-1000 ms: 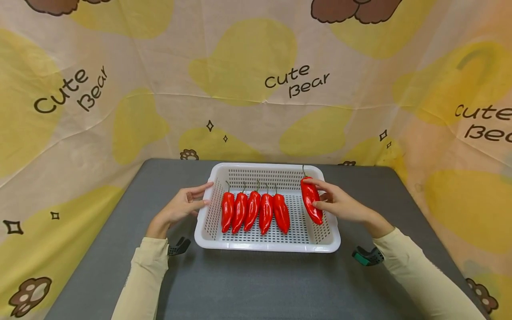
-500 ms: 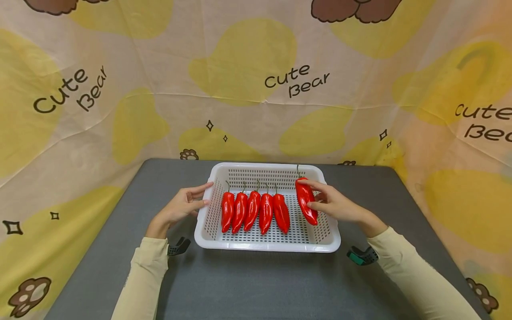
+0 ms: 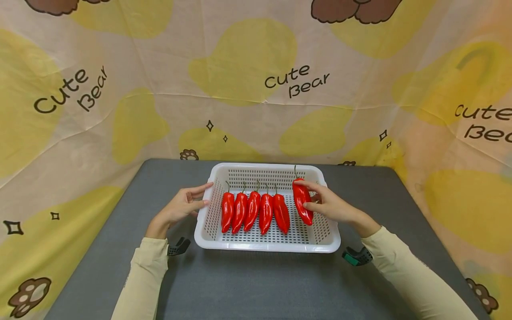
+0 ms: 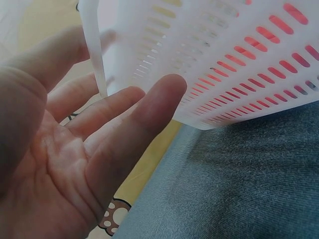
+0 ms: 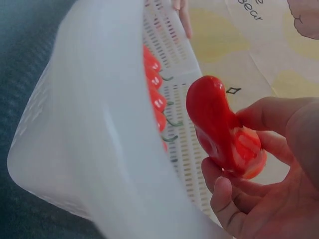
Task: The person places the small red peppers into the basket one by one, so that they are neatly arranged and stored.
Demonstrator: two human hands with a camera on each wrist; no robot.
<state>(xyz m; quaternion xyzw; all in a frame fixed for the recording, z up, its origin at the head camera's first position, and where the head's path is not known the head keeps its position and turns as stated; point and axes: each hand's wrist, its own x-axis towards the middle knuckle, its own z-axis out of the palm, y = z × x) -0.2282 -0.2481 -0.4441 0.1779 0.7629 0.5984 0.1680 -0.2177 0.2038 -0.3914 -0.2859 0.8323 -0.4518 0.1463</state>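
In the head view, my right hand [image 3: 334,203] pinches a glossy red pepper [image 3: 302,203] with a green stem, holding it over the right end of a white perforated plastic basket [image 3: 256,247]. The right wrist view shows this pepper [image 5: 217,124] between thumb and fingers, above the rim. Several more red peppers [image 3: 253,211] lie side by side in a row on the basket floor, stems toward the back. At the basket's left end, my left hand [image 3: 178,208] touches the rim with loosely extended fingers. In the left wrist view, its thumb [image 4: 159,102] stands beside the basket's outer wall.
A dark grey table [image 3: 256,284] carries the basket. Behind and beside it hangs a cloth backdrop [image 3: 240,66] with yellow patches and "Cute Bear" lettering. Small dark devices are strapped at both wrists.
My right hand has moved the held pepper a little to the left, toward the row. The left hand and the basket stay where they were.
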